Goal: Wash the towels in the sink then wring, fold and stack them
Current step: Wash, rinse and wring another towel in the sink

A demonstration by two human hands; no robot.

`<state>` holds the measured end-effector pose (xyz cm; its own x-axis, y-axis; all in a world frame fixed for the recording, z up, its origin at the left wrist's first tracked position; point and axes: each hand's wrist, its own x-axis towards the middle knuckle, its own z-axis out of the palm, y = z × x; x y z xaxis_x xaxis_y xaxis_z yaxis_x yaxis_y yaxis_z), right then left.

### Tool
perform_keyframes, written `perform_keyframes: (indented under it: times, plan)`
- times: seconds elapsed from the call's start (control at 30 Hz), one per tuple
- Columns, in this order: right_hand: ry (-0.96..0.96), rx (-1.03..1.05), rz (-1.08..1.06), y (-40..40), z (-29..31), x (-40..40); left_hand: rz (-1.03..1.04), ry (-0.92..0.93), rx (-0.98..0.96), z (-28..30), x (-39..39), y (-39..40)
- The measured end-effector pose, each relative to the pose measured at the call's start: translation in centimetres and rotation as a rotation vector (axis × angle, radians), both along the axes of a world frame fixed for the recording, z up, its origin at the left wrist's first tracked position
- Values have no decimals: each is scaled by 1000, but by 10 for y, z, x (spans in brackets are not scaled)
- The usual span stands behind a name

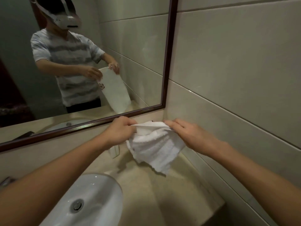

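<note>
While the fingertips of both hands pinch the top edge of the white towel (154, 147), it hangs in the air above the beige counter (146, 190), not touching it as far as I can tell. Left hand (119, 132) has the corner at about 9 o'clock of the towel, fingers curled tight onto the hem; right hand (187, 133) grips the other corner at roughly 2 o'clock, fingers bent over the fabric. Towel droops in a loose bunch between them, ragged bottom corner dangling toward 5 o'clock. Sink (97, 193) sits at 7 o'clock from the towel, white oval bowl with a metal drain (77, 204) showing, well apart from the cloth. Up at 11 o'clock the dark-framed mirror (169, 62) reflects the person holding the towel out flat, a small dark emblem on it. Tiled wall (236, 70) runs along the right.
</note>
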<state>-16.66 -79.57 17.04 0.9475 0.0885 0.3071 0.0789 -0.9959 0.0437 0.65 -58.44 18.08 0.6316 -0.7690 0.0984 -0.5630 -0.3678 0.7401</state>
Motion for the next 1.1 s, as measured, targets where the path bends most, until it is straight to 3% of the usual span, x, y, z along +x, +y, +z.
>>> perform_keyframes:
  times: [0.03,0.13,0.2,0.23,0.37,0.43,0.47,0.57,0.7,0.77,0.93,1.0,1.1]
  plan:
    - [68,24,21,1,-6,-6,-79,-8,75,-8,1,5]
    - [217,-18,100,2,-20,-10,-356,-335,417,-26,13,12]
    - [299,-10,114,-2,-27,-6,-411,-477,499,-28,16,12]
    - [305,31,113,-3,-29,-3,-394,-441,477,-32,17,11]
    - [214,221,8,-20,-30,10,-141,201,200,-31,12,-1]
    - [120,265,-33,-26,-23,16,11,369,31,-22,6,-9]
    - [66,289,-48,-26,-17,18,68,358,-59,-18,3,-13]
    - [-117,304,-53,-19,-3,11,111,63,-171,-2,-11,-11]
    - [-227,196,67,1,-33,-30,-196,64,14,-9,-36,24]
    - [-102,238,110,11,-68,-54,-326,61,152,-37,-41,40]
    - [337,681,-24,28,-148,-86,-421,43,490,-116,-55,44]
    - [449,795,-129,35,-174,-88,-360,255,580,-145,-57,45]
    - [388,954,-293,38,-199,-79,-128,654,475,-177,-54,41]
